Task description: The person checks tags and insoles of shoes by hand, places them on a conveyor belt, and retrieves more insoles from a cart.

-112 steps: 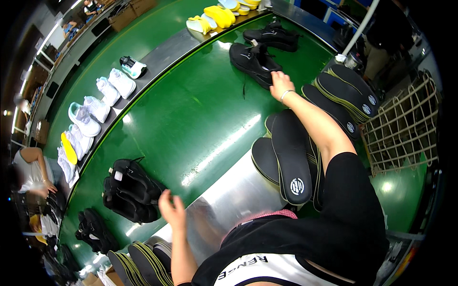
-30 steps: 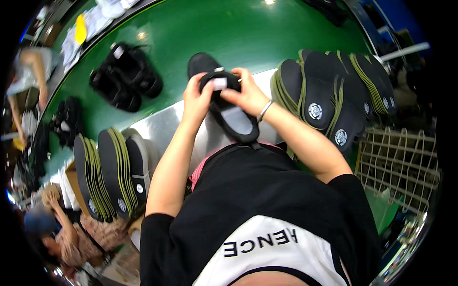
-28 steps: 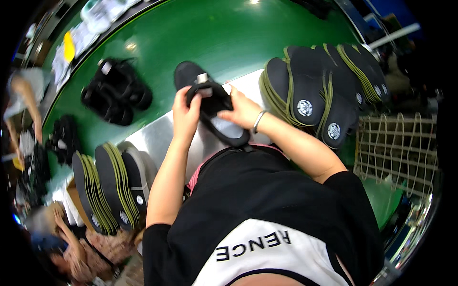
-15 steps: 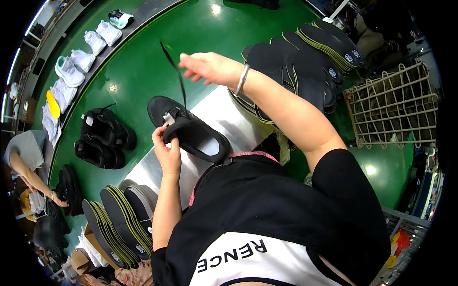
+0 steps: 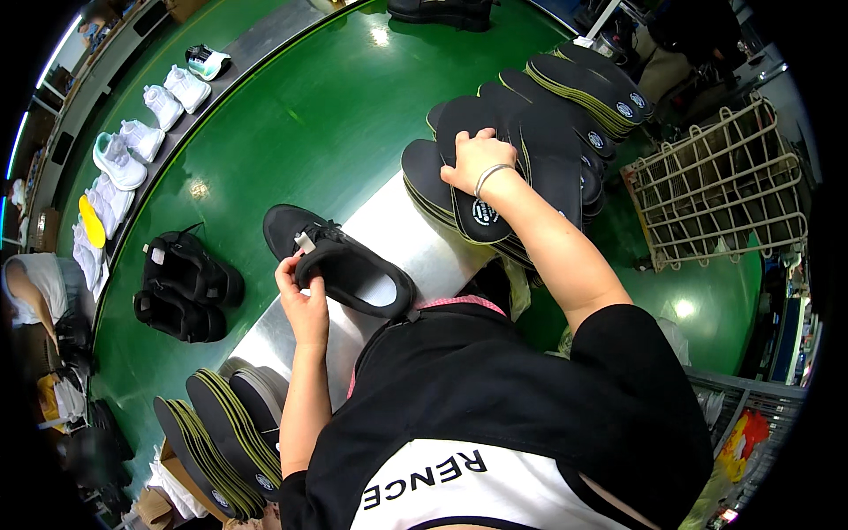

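A black lace-up shoe (image 5: 367, 256) lies toe to the far left on the metal plate (image 5: 442, 252) in front of me. A pale patch shows inside its heel. My left hand (image 5: 305, 296) is pinched on the shoe's tongue, where a whitish tab (image 5: 306, 241) stands up. Farther right, my right hand (image 5: 481, 163) rests over a black insole (image 5: 481, 208) on a pile, its fingers curled on it. The insole has a yellow-green edge and a round white print. Part of it is hidden under the hand.
Black shoes (image 5: 190, 274) stand on the green tabletop (image 5: 300, 124) to the left. More insoles (image 5: 221, 415) are stacked at the near left. White shoes (image 5: 119, 163) line the far-left ledge. A wire basket (image 5: 715, 185) stands at right. Another person's arm (image 5: 31, 296) shows far left.
My right hand has moved right and down from the raised black lace to the insole pile. The lace no longer stands up. My left hand stays on the shoe.
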A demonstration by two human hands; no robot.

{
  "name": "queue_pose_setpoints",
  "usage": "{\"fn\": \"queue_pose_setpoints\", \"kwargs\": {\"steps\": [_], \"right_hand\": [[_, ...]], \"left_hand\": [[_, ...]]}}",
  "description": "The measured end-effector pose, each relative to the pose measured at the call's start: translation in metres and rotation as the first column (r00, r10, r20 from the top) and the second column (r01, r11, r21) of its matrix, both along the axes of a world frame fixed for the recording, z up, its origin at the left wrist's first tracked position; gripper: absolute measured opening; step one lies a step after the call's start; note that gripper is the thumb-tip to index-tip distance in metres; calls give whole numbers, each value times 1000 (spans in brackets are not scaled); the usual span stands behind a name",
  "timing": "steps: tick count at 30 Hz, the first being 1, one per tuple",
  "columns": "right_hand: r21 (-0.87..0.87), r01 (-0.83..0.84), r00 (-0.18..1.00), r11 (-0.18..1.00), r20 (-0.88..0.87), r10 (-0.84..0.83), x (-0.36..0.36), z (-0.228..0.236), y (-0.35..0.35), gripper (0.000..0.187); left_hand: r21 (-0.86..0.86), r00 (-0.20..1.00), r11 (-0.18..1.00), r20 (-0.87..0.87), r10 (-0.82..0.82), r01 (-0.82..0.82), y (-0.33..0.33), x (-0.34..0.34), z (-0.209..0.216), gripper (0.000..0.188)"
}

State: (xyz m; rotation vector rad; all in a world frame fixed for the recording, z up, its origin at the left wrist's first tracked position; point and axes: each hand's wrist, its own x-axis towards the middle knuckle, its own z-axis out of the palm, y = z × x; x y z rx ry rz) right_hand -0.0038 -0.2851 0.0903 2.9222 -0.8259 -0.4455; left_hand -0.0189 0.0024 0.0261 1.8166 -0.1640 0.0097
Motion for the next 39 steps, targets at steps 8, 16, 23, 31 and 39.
{"fn": "queue_pose_setpoints", "kwargs": {"steps": [8,16,23,31,39], "right_hand": [[98,-653,531,751,766,362,-24,58,45,59],[132,-843,449,521,705,549,-55,46,115,65],[278,-848,479,451,765,430,-50,43,121,48],[859,-496,861,-128,506,51,-46,39,108,22],[862,-380,922,-334,323,-215,-21,77,18,25]], "left_hand": [[-204,984,979,174,32,4,2,-6,56,42],[-810,837,577,-384,-389,-104,-12,-6,71,35],[-877,837,473,-196,-511,83,3,-17,67,54],[-840,903,542,-254,-346,-28,-11,-5,76,32],[-304,995,948,-64,81,-96,7,4,53,40]]}}
